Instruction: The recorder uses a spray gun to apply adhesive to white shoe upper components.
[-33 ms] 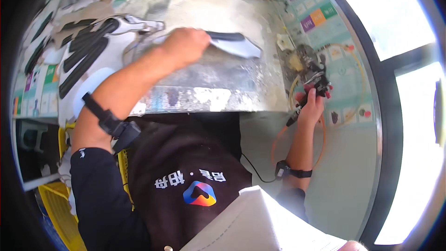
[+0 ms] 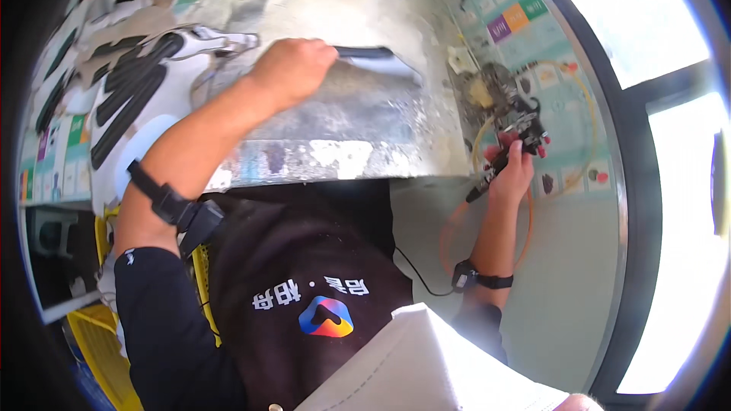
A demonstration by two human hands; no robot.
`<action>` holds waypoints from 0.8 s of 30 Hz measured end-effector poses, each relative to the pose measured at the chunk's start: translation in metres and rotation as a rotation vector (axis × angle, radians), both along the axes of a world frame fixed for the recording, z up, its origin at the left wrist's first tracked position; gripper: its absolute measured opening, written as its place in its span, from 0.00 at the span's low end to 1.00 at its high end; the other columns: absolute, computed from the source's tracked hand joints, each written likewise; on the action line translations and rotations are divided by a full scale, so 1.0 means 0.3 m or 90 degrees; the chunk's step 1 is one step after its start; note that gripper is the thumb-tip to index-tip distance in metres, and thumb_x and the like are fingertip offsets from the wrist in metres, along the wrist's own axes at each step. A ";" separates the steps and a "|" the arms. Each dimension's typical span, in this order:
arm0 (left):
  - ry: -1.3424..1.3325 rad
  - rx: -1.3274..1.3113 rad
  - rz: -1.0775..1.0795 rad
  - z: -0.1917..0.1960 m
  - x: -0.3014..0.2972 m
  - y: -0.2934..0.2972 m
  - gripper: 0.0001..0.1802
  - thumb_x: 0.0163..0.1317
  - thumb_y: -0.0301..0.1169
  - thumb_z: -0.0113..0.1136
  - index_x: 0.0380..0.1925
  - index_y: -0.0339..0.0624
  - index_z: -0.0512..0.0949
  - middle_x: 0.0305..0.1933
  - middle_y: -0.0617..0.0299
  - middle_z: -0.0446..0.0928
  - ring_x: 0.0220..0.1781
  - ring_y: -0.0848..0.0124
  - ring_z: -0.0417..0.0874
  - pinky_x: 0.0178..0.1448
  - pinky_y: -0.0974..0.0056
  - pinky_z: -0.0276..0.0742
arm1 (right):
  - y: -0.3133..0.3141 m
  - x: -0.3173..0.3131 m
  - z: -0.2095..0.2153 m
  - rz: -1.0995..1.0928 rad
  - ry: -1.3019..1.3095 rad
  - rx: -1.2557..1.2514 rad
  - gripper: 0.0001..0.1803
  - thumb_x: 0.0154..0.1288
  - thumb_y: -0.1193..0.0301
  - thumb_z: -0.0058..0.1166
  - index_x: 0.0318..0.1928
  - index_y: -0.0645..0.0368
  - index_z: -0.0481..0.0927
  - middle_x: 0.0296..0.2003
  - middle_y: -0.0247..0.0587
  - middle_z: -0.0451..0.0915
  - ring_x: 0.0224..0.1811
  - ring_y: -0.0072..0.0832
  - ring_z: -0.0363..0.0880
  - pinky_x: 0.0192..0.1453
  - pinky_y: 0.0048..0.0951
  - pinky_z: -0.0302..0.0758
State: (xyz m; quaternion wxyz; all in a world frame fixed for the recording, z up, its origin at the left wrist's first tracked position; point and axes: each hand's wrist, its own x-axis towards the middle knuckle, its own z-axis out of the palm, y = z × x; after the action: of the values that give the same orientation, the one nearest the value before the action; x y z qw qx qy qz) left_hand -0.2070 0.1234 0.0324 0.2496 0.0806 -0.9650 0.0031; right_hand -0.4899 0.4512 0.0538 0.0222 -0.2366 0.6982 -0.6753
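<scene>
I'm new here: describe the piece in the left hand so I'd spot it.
Find the blotchy grey tabletop. There, a slim black strip edged in pale material juts rightward from the bare left hand. Unlike the long dark strips farther left, it is held.

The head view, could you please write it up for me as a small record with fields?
Left hand: closed on a pale piece with a black strip
Right hand: gripping a dark tool with red parts
Table: grey top with pale patches
Left side: several white pieces with black strips
Lower left: yellow basket
Orange hose: curves beside the right forearm
</scene>
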 end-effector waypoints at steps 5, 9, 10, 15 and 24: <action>0.006 0.034 -0.021 0.026 0.020 0.181 0.11 0.64 0.31 0.61 0.43 0.36 0.82 0.39 0.53 0.83 0.44 0.54 0.85 0.51 0.51 0.81 | 0.103 0.022 0.048 0.076 -0.226 -0.179 0.23 0.82 0.53 0.43 0.64 0.53 0.73 0.53 0.44 0.82 0.36 0.33 0.81 0.32 0.37 0.77; -0.078 0.107 -0.119 -0.067 0.049 0.239 0.15 0.64 0.30 0.63 0.50 0.37 0.82 0.51 0.48 0.82 0.56 0.51 0.83 0.59 0.52 0.80 | 0.122 0.056 0.046 0.215 -0.326 -0.123 0.22 0.82 0.55 0.42 0.65 0.54 0.72 0.56 0.47 0.80 0.38 0.31 0.80 0.35 0.39 0.79; -0.042 0.091 -0.123 -0.077 0.051 0.241 0.16 0.64 0.29 0.63 0.51 0.37 0.82 0.54 0.47 0.81 0.59 0.51 0.82 0.61 0.52 0.79 | 0.121 0.075 0.044 0.252 -0.349 -0.126 0.22 0.82 0.55 0.43 0.64 0.56 0.73 0.56 0.49 0.80 0.38 0.31 0.80 0.37 0.40 0.80; -0.044 0.071 -0.110 -0.100 0.054 0.254 0.16 0.62 0.30 0.66 0.48 0.36 0.83 0.54 0.49 0.82 0.62 0.51 0.81 0.64 0.51 0.77 | 0.102 0.155 0.048 0.260 -0.368 -0.205 0.21 0.82 0.59 0.45 0.63 0.59 0.73 0.54 0.58 0.80 0.36 0.28 0.79 0.44 0.41 0.81; 0.163 0.365 -0.270 0.023 0.042 0.492 0.12 0.56 0.31 0.73 0.37 0.37 0.85 0.37 0.54 0.83 0.37 0.56 0.85 0.42 0.57 0.82 | 0.015 0.336 0.034 0.329 -0.381 -0.214 0.23 0.82 0.58 0.43 0.66 0.60 0.71 0.55 0.57 0.79 0.32 0.26 0.71 0.41 0.37 0.77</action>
State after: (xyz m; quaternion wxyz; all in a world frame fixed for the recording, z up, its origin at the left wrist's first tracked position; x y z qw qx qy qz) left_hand -0.1945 0.2712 0.0393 0.3305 -0.0547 -0.8829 -0.3289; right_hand -0.3891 0.4557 0.0641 0.3532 -0.1977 0.4591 -0.7908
